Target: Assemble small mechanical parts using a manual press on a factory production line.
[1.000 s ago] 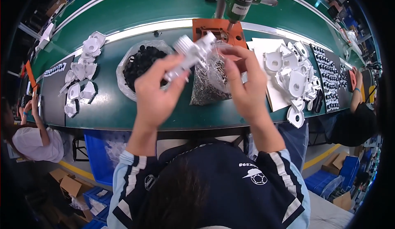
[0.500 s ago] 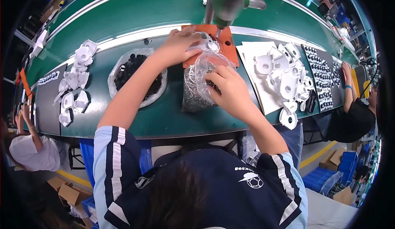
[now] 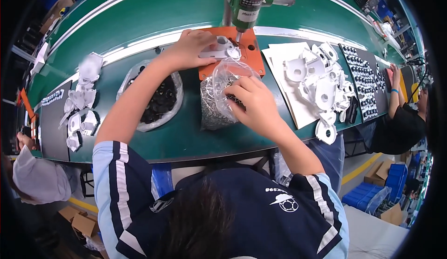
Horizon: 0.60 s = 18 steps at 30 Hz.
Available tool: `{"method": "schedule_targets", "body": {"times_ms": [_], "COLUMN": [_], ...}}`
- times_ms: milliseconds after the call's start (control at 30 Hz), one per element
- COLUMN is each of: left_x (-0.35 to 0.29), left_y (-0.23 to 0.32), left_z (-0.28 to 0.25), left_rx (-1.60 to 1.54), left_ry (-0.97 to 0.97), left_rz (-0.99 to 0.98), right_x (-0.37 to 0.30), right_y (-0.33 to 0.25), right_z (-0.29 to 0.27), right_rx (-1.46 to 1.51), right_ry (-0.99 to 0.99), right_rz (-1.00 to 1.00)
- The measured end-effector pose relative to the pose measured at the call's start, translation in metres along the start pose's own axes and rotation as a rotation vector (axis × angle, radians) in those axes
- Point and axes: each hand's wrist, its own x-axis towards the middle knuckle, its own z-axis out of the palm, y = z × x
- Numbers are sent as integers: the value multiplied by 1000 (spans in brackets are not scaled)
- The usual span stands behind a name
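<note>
My left hand (image 3: pixel 192 49) grips a white plastic part (image 3: pixel 219 53) that lies on an orange fixture block (image 3: pixel 257 63), its thumb at the near edge and its fingers over the far side. Right above that part stands the narrow tip of a green spindle machine (image 3: pixel 249 0). My right hand (image 3: pixel 255 101) reaches into the mouth of a clear plastic bag (image 3: pixel 212 112) full of small silvery screws. Its fingers are curled together among them; what lies between the fingertips is hidden.
Left of the bag, a lined round tub (image 3: pixel 179 103) holds black parts. White parts (image 3: pixel 84 98) are piled far left, and more white parts (image 3: pixel 321 80) lie on cardboard sheets (image 3: pixel 298 114) at right. Beyond them, a dark mat (image 3: pixel 361 80) carries rows of small parts. People sit at both sides.
The whole view has shifted slightly, and the fixture sits a little farther left in it. Both hands keep their places, the left on the white part, the right in the bag.
</note>
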Motion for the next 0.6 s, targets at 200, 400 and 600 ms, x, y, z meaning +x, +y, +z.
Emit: {"method": "schedule_targets", "body": {"times_ms": [200, 400, 600], "left_x": [0, 6, 3], "left_y": [7, 7, -6], "left_z": [5, 15, 24], "left_rx": [-135, -171, 57], "left_ry": [114, 9, 54], "left_rz": [-17, -121, 128], "right_x": [-1, -1, 1], "right_y": [3, 4, 4], "right_z": [2, 3, 3], "right_rx": [28, 56, 71], "right_ry": [27, 50, 27], "right_rz": [-15, -30, -23]}}
